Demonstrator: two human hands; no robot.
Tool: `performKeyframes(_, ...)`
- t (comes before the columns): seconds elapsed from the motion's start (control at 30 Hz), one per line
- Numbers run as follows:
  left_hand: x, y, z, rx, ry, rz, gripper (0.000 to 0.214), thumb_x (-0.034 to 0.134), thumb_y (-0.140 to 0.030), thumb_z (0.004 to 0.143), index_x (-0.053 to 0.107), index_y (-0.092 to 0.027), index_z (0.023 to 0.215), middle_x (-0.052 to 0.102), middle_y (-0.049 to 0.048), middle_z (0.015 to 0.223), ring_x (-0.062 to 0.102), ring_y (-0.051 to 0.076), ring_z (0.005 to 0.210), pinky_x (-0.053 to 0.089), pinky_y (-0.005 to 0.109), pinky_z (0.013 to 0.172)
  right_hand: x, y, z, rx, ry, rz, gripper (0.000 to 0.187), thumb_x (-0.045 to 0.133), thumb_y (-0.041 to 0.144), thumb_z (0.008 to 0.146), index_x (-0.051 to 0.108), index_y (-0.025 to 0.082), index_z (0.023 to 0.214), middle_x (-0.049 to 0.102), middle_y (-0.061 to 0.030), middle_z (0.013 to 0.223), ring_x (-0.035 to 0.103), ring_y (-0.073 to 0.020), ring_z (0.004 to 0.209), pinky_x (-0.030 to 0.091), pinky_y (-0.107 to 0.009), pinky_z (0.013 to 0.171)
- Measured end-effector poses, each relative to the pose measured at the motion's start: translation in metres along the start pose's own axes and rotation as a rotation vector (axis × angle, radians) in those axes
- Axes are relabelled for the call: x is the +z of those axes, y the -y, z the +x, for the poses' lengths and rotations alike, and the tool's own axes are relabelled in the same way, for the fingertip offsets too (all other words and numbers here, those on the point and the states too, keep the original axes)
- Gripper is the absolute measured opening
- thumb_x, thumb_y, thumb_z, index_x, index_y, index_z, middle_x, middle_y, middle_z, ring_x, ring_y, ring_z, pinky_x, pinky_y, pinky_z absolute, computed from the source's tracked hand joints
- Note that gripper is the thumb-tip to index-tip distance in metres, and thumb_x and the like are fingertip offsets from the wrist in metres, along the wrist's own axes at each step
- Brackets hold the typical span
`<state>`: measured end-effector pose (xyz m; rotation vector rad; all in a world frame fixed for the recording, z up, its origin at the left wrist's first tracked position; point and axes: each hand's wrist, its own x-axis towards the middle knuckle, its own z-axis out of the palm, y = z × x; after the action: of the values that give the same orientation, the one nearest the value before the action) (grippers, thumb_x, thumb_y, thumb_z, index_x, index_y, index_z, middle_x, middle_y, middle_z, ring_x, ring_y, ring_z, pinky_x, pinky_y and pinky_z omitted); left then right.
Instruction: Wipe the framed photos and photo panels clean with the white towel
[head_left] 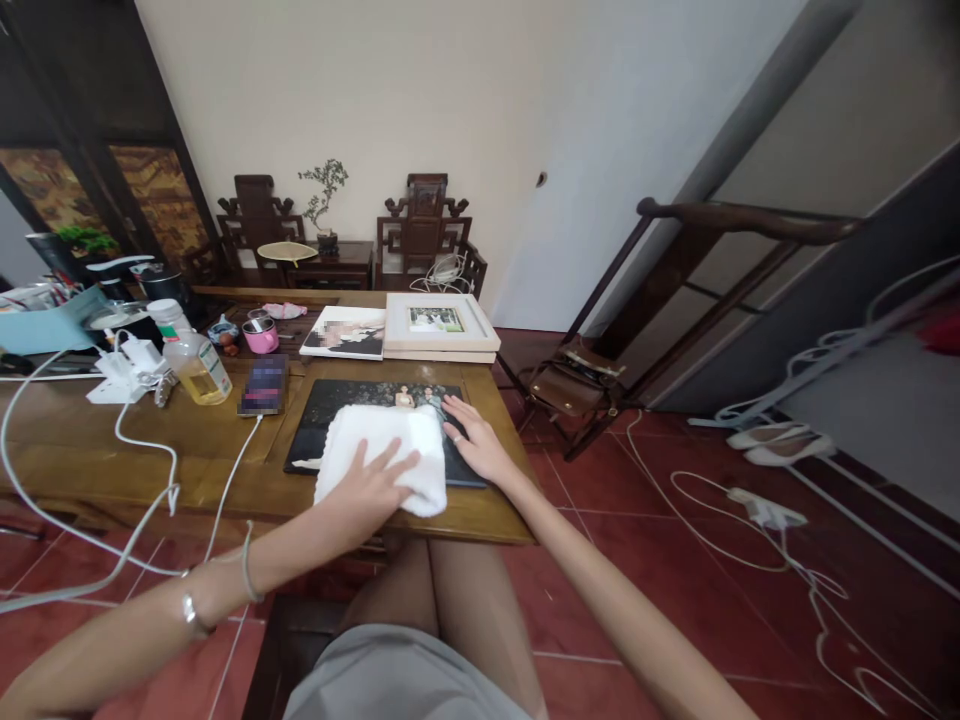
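My left hand (375, 487) lies spread on a folded white cloth (427, 440), pressing it down with the fingers apart. Under the cloth is a dark photo panel or album (322, 410) showing two people in pale and dark clothes; the cloth hides much of its middle and front. My right hand (480, 450) rests with stretched fingers on the right side of the same panel, beside the cloth. The panel lies flat on the wooden table (247, 480), near its front right corner.
Behind the panel lie a white photo book (334, 347) and stacked white frames (487, 335). To the left are a phone (264, 385) on a cable, a bottle of yellow liquid (196, 365), a pink cup (261, 338) and white chargers (124, 375). A wooden chair (667, 300) with a brown bag (574, 388) stands right.
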<state>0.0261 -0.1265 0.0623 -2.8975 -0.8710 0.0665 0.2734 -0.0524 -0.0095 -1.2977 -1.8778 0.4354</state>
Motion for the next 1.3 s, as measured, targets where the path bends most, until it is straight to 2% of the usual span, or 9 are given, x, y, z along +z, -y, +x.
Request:
performKeyframes(0.13,-0.001,0.009,0.003,-0.009,-0.016,-0.034,0.029,0.048,-0.01,0.089,0.06,-0.023,0.112,0.031,0.0059,0.15,0.023,0.031,0.14,0.026,0.062,0.105,-0.001,0.001,0.0,-0.006,0.001,-0.004,0.043,0.046,0.036,0.088,0.056,0.021,0.127,0.051,-0.0085,0.138,0.039,-0.0254,0.133,0.028,-0.051,0.112)
performKeyframes(0.3,0.006,0.065,0.057,-0.106,-0.027,-0.127,0.035,0.044,-0.014,0.093,0.053,-0.026,0.125,0.033,0.0068,0.149,0.022,0.029,0.14,0.024,0.063,0.104,-0.002,0.004,-0.001,0.008,-0.002,-0.013,0.043,0.047,0.036,0.088,0.057,0.022,0.127,0.052,-0.0083,0.138,0.04,-0.0253,0.132,0.029,-0.05,0.112)
performKeyframes(0.4,0.009,0.081,0.086,-0.16,-0.076,-0.136,0.037,0.039,-0.016,0.095,0.049,-0.026,0.129,0.031,0.0077,0.15,0.02,0.03,0.14,0.021,0.065,0.104,-0.002,0.004,-0.001,0.022,-0.007,-0.02,0.045,0.048,0.036,0.087,0.055,0.021,0.129,0.05,-0.0094,0.138,0.041,-0.0256,0.132,0.029,-0.05,0.112)
performKeyframes(0.53,0.01,0.061,0.09,-0.161,-0.057,-0.097,0.041,0.04,-0.008,0.092,0.051,-0.025,0.128,0.033,0.0085,0.149,0.023,0.033,0.139,0.023,0.067,0.102,-0.001,0.0,-0.001,0.007,0.005,-0.021,0.046,0.047,0.034,0.087,0.053,0.02,0.13,0.05,-0.0097,0.139,0.04,-0.0263,0.133,0.028,-0.051,0.112)
performKeyframes(0.73,0.007,-0.001,0.032,-0.053,0.0,-0.045,0.038,0.05,-0.008,0.085,0.059,-0.023,0.118,0.03,0.008,0.15,0.02,0.036,0.139,0.024,0.07,0.1,0.0,-0.004,0.0,-0.003,0.002,0.011,0.045,0.046,0.034,0.087,0.055,0.021,0.129,0.051,-0.0081,0.139,0.039,-0.0255,0.133,0.027,-0.051,0.113)
performKeyframes(0.87,-0.003,0.006,0.022,-0.004,0.005,-0.095,0.034,0.046,-0.01,0.089,0.058,-0.023,0.119,0.034,0.0076,0.148,0.024,0.033,0.139,0.027,0.064,0.102,0.0,-0.004,0.001,0.056,-0.031,0.06,0.044,0.042,0.04,0.089,0.059,0.021,0.125,0.053,-0.0079,0.136,0.042,-0.0244,0.132,0.026,-0.049,0.114)
performKeyframes(1.07,-0.006,0.043,0.063,0.012,-0.036,-0.163,0.038,0.049,-0.01,0.09,0.056,-0.027,0.122,0.033,0.0042,0.149,0.018,0.029,0.141,0.02,0.06,0.108,-0.002,0.0,0.002,0.183,-0.111,0.245,0.053,0.039,0.058,0.088,0.059,0.025,0.124,0.054,-0.005,0.136,0.045,-0.0248,0.13,0.027,-0.047,0.113)
performKeyframes(1.17,-0.005,0.029,0.068,0.047,-0.031,-0.197,0.037,0.046,-0.011,0.091,0.058,-0.028,0.121,0.036,0.0041,0.147,0.02,0.031,0.14,0.021,0.063,0.105,-0.003,0.003,0.001,0.242,-0.165,0.329,0.06,0.038,0.062,0.086,0.058,0.022,0.126,0.053,-0.0062,0.137,0.045,-0.0265,0.129,0.029,-0.047,0.111)
performKeyframes(1.3,-0.007,-0.008,0.048,0.145,-0.028,-0.176,0.035,0.045,-0.011,0.09,0.063,-0.027,0.115,0.04,0.0047,0.145,0.023,0.033,0.139,0.022,0.066,0.103,-0.005,0.004,-0.001,0.284,-0.141,0.36,0.063,0.038,0.064,0.086,0.056,0.021,0.128,0.052,-0.0066,0.137,0.046,-0.0284,0.128,0.031,-0.049,0.11)
